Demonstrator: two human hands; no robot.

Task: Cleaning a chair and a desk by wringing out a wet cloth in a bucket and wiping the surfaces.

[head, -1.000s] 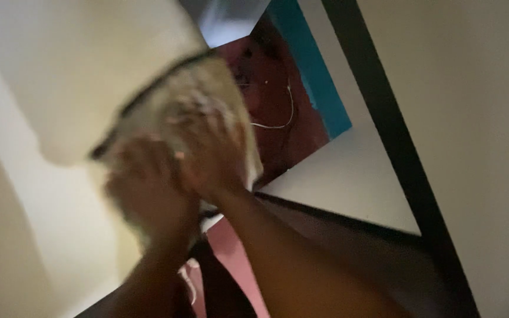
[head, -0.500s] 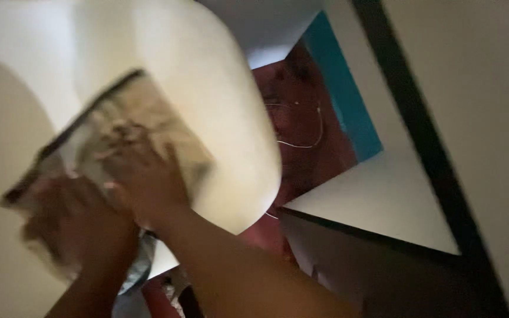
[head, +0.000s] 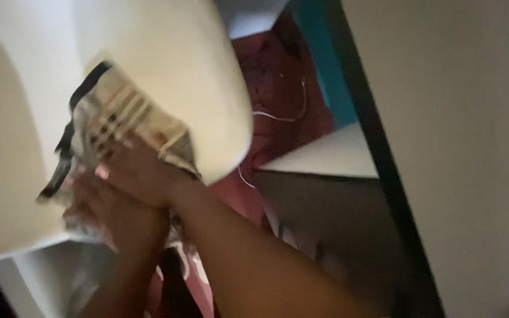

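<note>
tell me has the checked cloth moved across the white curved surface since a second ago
Yes. The checked cloth, pressed by both hands, has slid away from the white curved surface's rounded edge, leftward and down in view; the camera also shifted.
</note>
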